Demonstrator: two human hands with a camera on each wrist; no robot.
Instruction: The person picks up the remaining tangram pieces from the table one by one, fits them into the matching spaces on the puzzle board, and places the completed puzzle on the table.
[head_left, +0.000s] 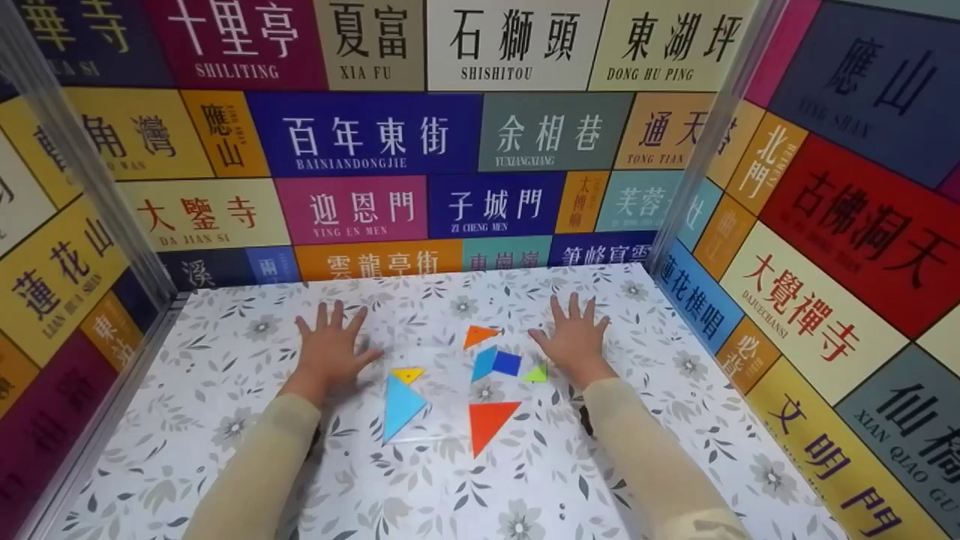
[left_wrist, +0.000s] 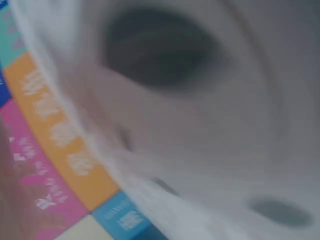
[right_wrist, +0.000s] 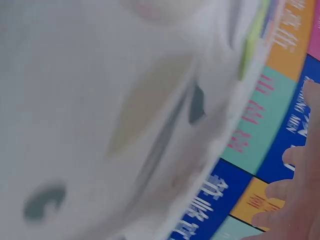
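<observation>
My left hand (head_left: 331,346) is spread, palm toward the tabletop, left of a yellow triangle (head_left: 408,374) and a large light-blue triangle (head_left: 401,409), tangram pieces that lie edge to edge. The right hand (head_left: 576,341), fingers also splayed, is just above and right of a small green triangle (head_left: 537,373). Neither hand holds anything. Between them lie an orange triangle (head_left: 478,336), a blue parallelogram (head_left: 484,363) meeting a dark-blue square (head_left: 508,364), and a red triangle (head_left: 491,424) nearer me. In the right wrist view, fingers (right_wrist: 295,195) show at the right edge.
A white tabletop (head_left: 240,360) with grey leaf and flower print spans the booth. Faint edges of a clear square frame (head_left: 435,438) show around the light-blue triangle. Colourful sign-covered walls (head_left: 360,135) stand at the back and both sides, with clear corner strips (head_left: 694,150).
</observation>
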